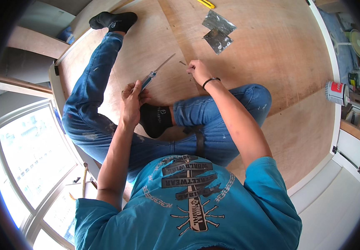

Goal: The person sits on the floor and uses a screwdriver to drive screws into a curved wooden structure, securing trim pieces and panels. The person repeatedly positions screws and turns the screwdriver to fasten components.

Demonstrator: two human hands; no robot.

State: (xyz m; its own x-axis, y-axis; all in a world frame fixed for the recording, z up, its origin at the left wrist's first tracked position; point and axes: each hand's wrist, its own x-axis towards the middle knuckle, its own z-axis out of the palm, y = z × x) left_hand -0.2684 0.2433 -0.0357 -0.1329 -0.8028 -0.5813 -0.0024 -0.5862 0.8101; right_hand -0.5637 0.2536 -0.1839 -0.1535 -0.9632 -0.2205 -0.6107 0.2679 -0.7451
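My left hand [134,99] is wrapped round the handle of a screwdriver [148,78]. The handle is clear and bluish, and the long thin shaft points up and to the right over the plywood. Just right of the shaft's tip, my right hand [200,73] has its fingers pinched together low over the board. What lies between those fingertips is too small to make out. Beside them is a small dark screw [183,63]; whether it is held or lies on the wood, I cannot tell. The plywood panel [246,58] lies beneath both hands, with my legs spread on it.
Overlapping silvery plastic packets [218,31] lie at the far side of the panel, near a yellow cutter [206,3]. A tin can [336,92] stands beyond the right edge. Below left is a window [30,150], with a hammer [84,179] beside it.
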